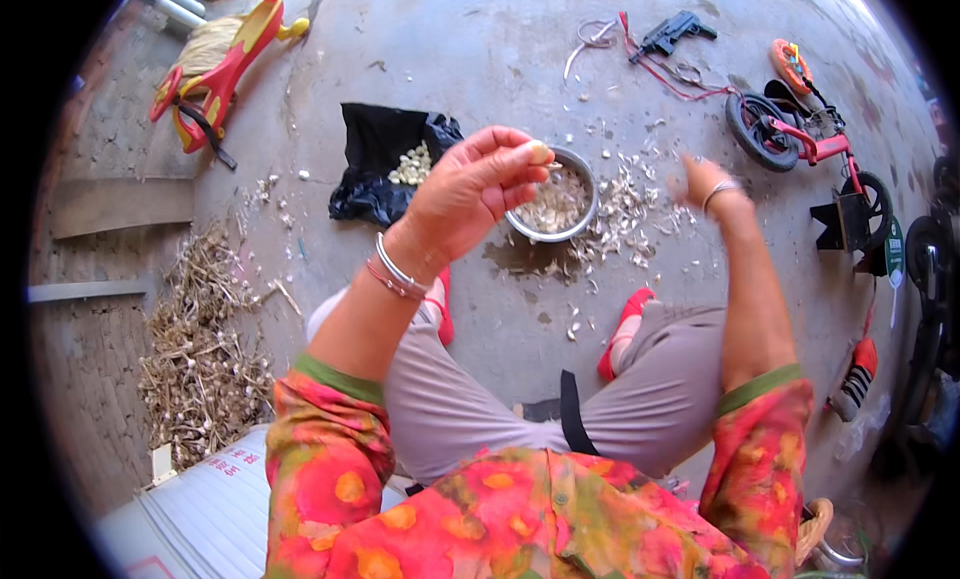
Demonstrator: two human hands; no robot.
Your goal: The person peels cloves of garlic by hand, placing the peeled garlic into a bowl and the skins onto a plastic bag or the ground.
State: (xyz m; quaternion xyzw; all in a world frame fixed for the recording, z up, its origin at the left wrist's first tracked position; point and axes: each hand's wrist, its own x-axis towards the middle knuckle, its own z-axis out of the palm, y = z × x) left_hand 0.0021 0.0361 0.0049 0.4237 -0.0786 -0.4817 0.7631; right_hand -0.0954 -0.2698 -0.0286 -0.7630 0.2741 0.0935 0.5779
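My left hand (480,178) is raised between a black plastic bag and a metal bowl, pinching a pale garlic clove (538,152) between thumb and fingertips. The steel bowl (594,204) holds cloves and papery skins; my left fingers hide part of its rim. Peeled garlic cloves (412,165) lie on the black plastic bag (375,133), left of the bowl. My right hand (701,180), blurred, hovers to the right above the floor; whether it holds anything cannot be seen. Garlic skins (626,211) are scattered on the concrete between the bowl and this hand.
Dried garlic bulbs with stalks (206,354) are heaped at the left, beside a white sack (202,511). A red and yellow ride-on toy (232,69) stands at the upper left. A toy gun (673,35), a small pink bike (817,148) and a shoe (855,380) are at the right.
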